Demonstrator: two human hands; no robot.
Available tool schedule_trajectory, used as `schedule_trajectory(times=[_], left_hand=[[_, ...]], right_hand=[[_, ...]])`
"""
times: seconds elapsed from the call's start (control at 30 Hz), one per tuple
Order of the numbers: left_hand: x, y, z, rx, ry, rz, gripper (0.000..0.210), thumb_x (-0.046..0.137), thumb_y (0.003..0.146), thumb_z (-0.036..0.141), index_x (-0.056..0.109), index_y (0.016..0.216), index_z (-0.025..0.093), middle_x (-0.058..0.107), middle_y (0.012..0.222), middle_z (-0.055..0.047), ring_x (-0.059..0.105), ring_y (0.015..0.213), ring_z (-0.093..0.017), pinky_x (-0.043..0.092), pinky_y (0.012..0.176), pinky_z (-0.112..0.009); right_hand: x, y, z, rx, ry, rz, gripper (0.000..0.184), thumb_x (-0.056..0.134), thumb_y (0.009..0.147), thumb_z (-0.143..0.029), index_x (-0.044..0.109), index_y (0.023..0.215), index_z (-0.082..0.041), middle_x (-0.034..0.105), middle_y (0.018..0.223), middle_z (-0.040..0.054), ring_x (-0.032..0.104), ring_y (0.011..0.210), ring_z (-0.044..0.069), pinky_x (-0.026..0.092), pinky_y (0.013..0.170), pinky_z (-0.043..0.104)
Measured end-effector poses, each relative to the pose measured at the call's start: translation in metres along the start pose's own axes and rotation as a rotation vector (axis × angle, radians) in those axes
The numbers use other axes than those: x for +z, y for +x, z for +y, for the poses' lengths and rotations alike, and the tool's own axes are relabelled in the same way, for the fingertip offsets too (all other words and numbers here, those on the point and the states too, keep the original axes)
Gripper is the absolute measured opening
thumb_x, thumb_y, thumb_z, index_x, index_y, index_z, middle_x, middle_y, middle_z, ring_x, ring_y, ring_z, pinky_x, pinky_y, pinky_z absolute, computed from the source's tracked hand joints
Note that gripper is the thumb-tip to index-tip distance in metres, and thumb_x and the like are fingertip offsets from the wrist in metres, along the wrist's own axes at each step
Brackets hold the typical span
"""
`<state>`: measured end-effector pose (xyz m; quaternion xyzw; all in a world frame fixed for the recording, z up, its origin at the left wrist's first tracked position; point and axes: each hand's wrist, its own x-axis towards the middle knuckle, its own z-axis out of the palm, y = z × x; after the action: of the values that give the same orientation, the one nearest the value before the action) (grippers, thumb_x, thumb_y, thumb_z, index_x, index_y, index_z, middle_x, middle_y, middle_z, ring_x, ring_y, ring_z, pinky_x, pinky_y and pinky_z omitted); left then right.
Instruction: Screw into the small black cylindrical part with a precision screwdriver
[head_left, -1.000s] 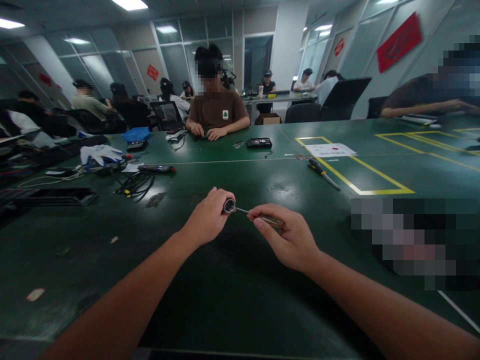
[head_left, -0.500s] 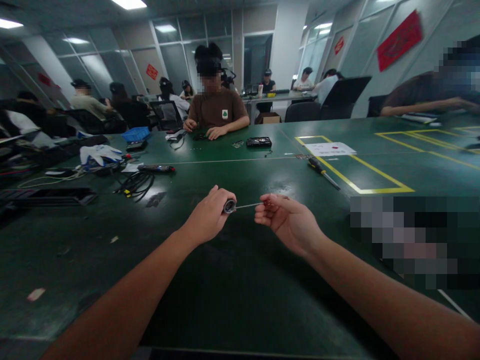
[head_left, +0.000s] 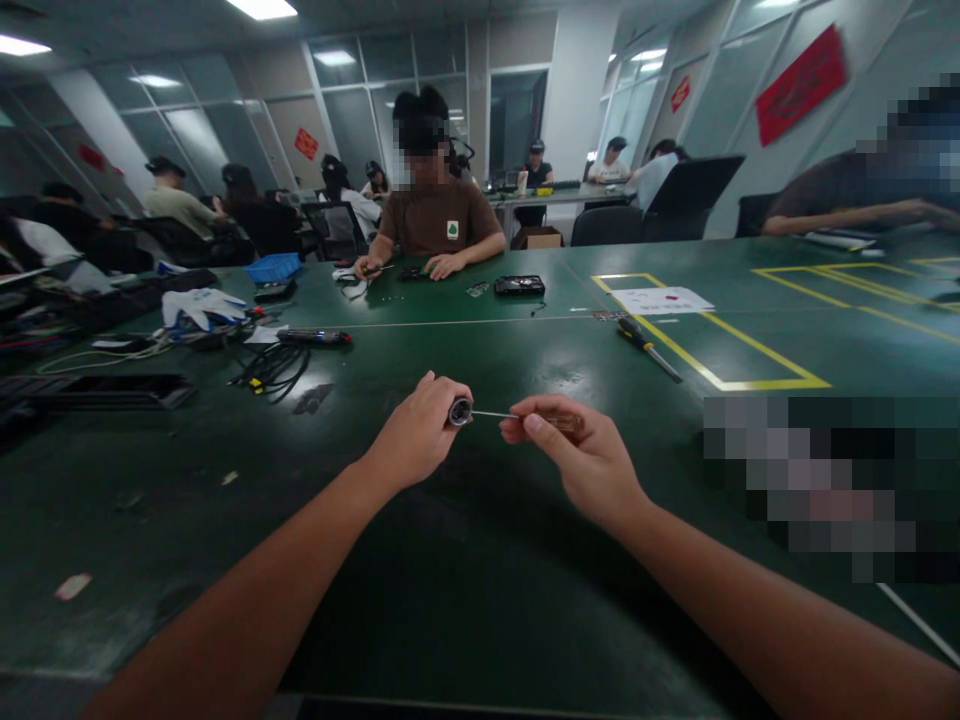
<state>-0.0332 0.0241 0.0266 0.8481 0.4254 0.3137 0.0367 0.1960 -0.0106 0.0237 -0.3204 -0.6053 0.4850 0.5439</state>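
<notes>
My left hand is wrapped around a dark cylinder-shaped part, its round, hollow-looking end turned towards me. The rest of that part is hidden by my fingers. In my right hand is a slim screwdriver, held by its amber, see-through handle. Its thin metal shaft points left, and the tip meets the side of the cylinder-shaped part; the exact contact is too small to make out. Both hands are above the green table.
A larger black-and-yellow screwdriver lies ahead to the right, by a paper sheet. On the left are a coiled black cable, a pen-shaped tool and white gloves. Opposite sits a co-worker near a black device.
My right hand has turned and closed further around the screwdriver's handle, which now shows between the fingers. My left hand stays in place. The co-worker opposite has shifted their hands.
</notes>
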Motion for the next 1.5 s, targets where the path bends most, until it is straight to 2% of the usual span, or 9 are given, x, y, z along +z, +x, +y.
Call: schedule_trajectory(times=[0.23,0.47,0.57,0.67,0.73,0.97,1.5], left_hand=[[0.001,-0.001,0.0,0.017,0.012,-0.011,0.016,0.056,0.094,0.011,0.053,0.106,0.022,0.064,0.1,-0.001,0.064,0.098,-0.02,0.032,0.123,-0.058],[0.001,-0.001,0.001,0.045,0.027,-0.025,0.02,0.052,0.091,0.007,0.053,0.105,0.021,0.064,0.099,-0.001,0.064,0.097,-0.019,0.032,0.124,-0.059],[0.0,-0.001,0.001,0.071,0.04,-0.05,0.024,0.05,0.089,0.003,0.053,0.106,0.021,0.064,0.101,-0.002,0.064,0.097,-0.019,0.031,0.124,-0.061],[0.001,0.0,0.0,0.068,0.054,-0.048,0.025,0.05,0.089,0.002,0.053,0.106,0.021,0.064,0.101,-0.001,0.064,0.097,-0.019,0.03,0.125,-0.061],[0.001,0.0,0.0,0.056,0.052,-0.037,0.025,0.051,0.089,0.003,0.053,0.106,0.021,0.064,0.101,-0.001,0.064,0.098,-0.019,0.03,0.125,-0.06],[-0.001,0.0,0.0,0.041,0.043,-0.024,0.023,0.053,0.089,0.004,0.052,0.105,0.022,0.064,0.1,-0.001,0.065,0.097,-0.019,0.031,0.124,-0.061],[-0.001,0.001,-0.001,0.038,0.066,-0.013,0.022,0.054,0.091,0.005,0.053,0.106,0.021,0.064,0.1,-0.001,0.064,0.098,-0.02,0.031,0.124,-0.061]], right_hand=[[0.003,-0.002,-0.004,0.005,-0.058,-0.012,0.023,0.073,0.093,-0.042,0.074,0.105,-0.022,0.08,0.095,0.0058,0.077,0.091,0.022,0.062,0.09,0.04],[0.004,-0.007,-0.006,-0.071,-0.21,-0.027,0.017,0.069,0.096,-0.037,0.075,0.104,-0.024,0.08,0.097,0.0055,0.076,0.092,0.021,0.059,0.085,0.036],[0.001,0.001,-0.007,0.029,-0.047,-0.013,0.017,0.073,0.092,-0.036,0.076,0.1,-0.022,0.08,0.092,0.0058,0.076,0.088,0.022,0.059,0.085,0.038],[-0.003,0.011,-0.009,0.215,0.264,0.01,0.017,0.072,0.089,-0.037,0.074,0.087,-0.02,0.076,0.075,0.0045,0.072,0.068,0.021,0.061,0.073,0.041],[-0.004,0.014,-0.01,0.22,0.331,0.059,0.015,0.073,0.086,-0.035,0.074,0.085,-0.02,0.075,0.073,0.0037,0.071,0.067,0.02,0.06,0.071,0.039],[-0.001,0.004,0.0,0.077,0.145,0.039,0.015,0.077,0.088,-0.035,0.078,0.094,-0.021,0.079,0.082,0.0042,0.075,0.076,0.02,0.06,0.08,0.038],[0.002,0.001,-0.008,0.062,0.023,0.004,0.02,0.076,0.088,-0.036,0.08,0.101,-0.021,0.081,0.09,0.0062,0.078,0.085,0.022,0.062,0.085,0.041]])
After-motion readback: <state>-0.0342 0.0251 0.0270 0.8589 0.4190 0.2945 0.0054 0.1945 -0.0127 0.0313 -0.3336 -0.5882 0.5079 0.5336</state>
